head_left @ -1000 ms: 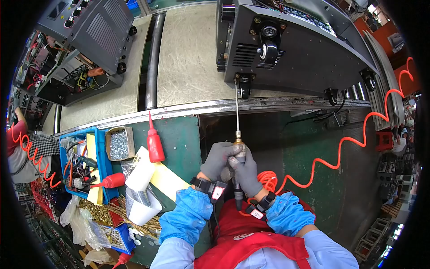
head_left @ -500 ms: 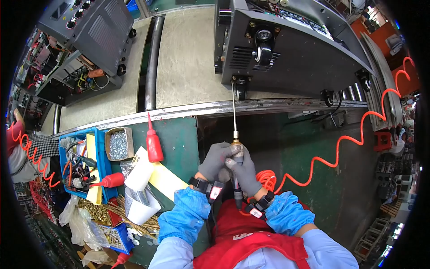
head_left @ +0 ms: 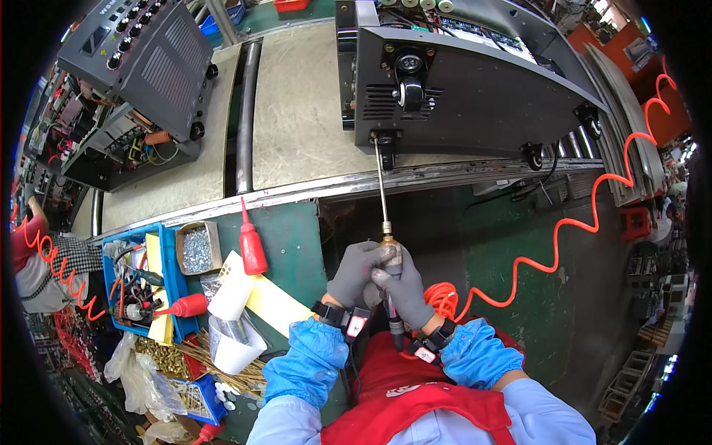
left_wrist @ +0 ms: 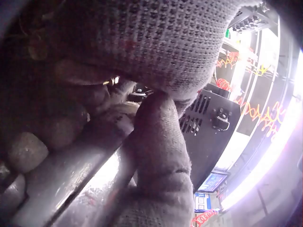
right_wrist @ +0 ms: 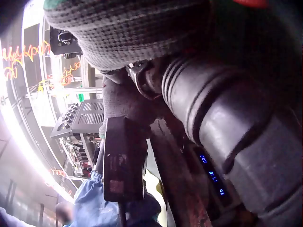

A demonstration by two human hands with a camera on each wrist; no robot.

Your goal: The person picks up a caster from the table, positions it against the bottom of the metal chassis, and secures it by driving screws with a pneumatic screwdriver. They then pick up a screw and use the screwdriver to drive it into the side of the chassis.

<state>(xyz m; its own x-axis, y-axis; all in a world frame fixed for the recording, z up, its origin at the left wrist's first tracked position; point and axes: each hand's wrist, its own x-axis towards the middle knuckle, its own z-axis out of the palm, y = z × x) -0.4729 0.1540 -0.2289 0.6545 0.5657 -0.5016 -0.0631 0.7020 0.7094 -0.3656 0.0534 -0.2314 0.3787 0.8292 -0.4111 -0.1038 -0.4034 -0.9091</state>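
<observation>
Both grey-gloved hands are wrapped round an air screwdriver (head_left: 393, 261) in front of the red apron. The left hand (head_left: 357, 273) grips its upper part near the brass collar; the right hand (head_left: 409, 289) holds the body from the other side. The long bit (head_left: 381, 189) reaches up to the mounting plate of a small black caster (head_left: 386, 152) on a dark grey machine cabinet (head_left: 475, 119). In the left wrist view gloved fingers (left_wrist: 163, 151) lie against the metal tool body. The black lower end of the tool (right_wrist: 227, 118) fills the right of the right wrist view.
A second open machine (head_left: 159, 81) stands on the roller line at left. On the green bench are a red bottle (head_left: 253, 248), a box of screws (head_left: 198, 245), a blue tool bin (head_left: 182, 285) and a white cup (head_left: 241, 356). A coiled orange hose (head_left: 556, 248) runs right.
In the head view, the machines and line have shifted somewhat left and downward. Both hands keep their hold on the screwdriver, and its bit stays at the same caster plate.
</observation>
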